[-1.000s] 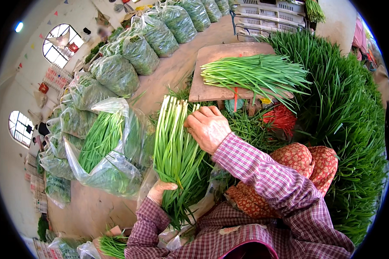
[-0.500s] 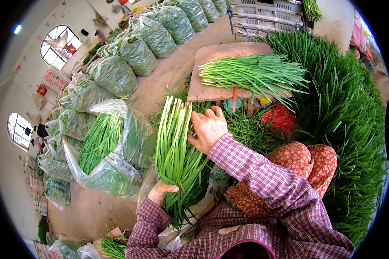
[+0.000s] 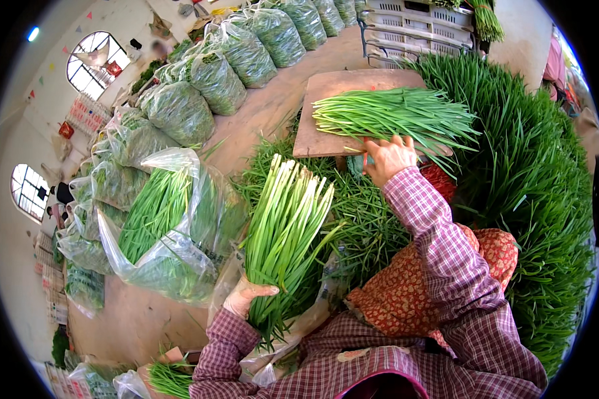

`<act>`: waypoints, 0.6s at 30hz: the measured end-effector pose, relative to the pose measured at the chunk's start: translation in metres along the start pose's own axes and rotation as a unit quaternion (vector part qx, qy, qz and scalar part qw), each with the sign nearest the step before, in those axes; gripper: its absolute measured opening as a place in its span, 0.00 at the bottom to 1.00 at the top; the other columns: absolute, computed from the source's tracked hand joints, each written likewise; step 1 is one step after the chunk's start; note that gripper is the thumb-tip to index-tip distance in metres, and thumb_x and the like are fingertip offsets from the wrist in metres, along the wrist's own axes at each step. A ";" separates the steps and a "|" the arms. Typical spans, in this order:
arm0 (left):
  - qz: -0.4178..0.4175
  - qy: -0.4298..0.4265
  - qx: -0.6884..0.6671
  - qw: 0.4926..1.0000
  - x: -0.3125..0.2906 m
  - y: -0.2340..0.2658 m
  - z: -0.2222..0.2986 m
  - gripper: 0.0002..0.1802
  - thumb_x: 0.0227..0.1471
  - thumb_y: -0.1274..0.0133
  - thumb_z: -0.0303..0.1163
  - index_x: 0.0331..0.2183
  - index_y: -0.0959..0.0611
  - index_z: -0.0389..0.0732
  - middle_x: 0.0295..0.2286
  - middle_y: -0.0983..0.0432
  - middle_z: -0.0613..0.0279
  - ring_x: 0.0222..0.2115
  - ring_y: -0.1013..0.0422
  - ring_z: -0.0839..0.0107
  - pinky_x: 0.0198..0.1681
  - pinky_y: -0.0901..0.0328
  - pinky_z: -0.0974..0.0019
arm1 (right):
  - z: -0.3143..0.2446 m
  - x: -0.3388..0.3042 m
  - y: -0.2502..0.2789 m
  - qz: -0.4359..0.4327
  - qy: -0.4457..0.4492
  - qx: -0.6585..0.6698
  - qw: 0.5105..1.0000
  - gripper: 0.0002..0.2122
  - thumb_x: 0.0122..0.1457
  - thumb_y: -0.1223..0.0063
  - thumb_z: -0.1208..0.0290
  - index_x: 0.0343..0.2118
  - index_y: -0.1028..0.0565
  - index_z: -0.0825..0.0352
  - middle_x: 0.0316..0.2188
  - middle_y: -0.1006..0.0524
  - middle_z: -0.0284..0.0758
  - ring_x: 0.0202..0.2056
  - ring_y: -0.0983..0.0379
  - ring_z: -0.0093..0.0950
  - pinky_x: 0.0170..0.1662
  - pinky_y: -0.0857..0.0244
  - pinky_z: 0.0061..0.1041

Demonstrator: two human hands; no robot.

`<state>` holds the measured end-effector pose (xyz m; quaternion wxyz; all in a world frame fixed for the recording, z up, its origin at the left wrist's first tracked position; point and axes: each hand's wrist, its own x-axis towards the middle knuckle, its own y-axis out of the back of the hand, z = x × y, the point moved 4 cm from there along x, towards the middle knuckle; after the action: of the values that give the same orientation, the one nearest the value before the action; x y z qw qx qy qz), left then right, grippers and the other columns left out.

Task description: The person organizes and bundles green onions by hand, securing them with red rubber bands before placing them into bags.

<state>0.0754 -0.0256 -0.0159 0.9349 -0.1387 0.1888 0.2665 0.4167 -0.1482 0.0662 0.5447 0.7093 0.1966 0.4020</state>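
My left hand (image 3: 247,297) is closed around the lower, leafy part of a bunch of garlic chives (image 3: 283,229), its thumb across the front. The pale stem ends point up and fan apart at the top. My right hand (image 3: 391,159) is at the near edge of a brown board (image 3: 336,83), its fingers apart and bent toward a flat pile of green chives (image 3: 393,113) lying there. The fingertips are close to the pile's near side; whether they touch it is hard to tell.
An open plastic bag of chives (image 3: 156,219) stands left of the bunch. Several filled bags (image 3: 180,116) line the far left. A tall mass of chives (image 3: 539,199) rises on the right. Grey crates (image 3: 416,26) are stacked behind the board, and loose leaves (image 3: 369,213) lie below it.
My right hand has left the bunch's stems and moved right and away to the board's edge. The stems in my left hand have spread and tilted right.
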 end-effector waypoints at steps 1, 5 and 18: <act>0.016 0.005 0.010 1.000 -0.003 0.001 0.001 0.35 0.34 0.39 0.19 0.49 0.30 0.35 0.39 0.25 0.55 0.39 0.27 0.67 0.45 0.33 0.65 | -0.003 -0.005 -0.002 0.024 0.013 0.007 1.000 0.15 0.48 0.44 0.58 0.39 0.27 0.57 0.27 0.25 0.34 0.39 0.31 0.34 0.49 0.45 0.40; 0.038 -0.023 0.014 0.999 -0.007 -0.017 0.017 0.35 0.33 0.38 0.16 0.48 0.30 0.35 0.40 0.26 0.55 0.40 0.27 0.66 0.45 0.33 0.64 | -0.027 -0.016 0.024 0.053 0.066 0.198 0.977 0.19 0.53 0.52 0.49 0.38 0.29 0.59 0.30 0.25 0.35 0.38 0.28 0.35 0.45 0.40 0.41; 0.048 -0.077 0.017 0.996 0.007 -0.008 0.003 0.26 0.36 0.38 0.19 0.42 0.24 0.34 0.35 0.23 0.58 0.35 0.26 0.70 0.41 0.32 0.68 | -0.074 -0.033 -0.016 -0.120 -0.031 0.542 0.831 0.29 0.44 0.38 0.57 0.46 0.34 0.68 0.24 0.25 0.41 0.29 0.26 0.37 0.36 0.34 0.33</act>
<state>0.0864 -0.0278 -0.0147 0.9349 -0.0928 0.1276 0.3179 0.3414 -0.1208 0.0459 0.1221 0.8738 0.4494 0.1402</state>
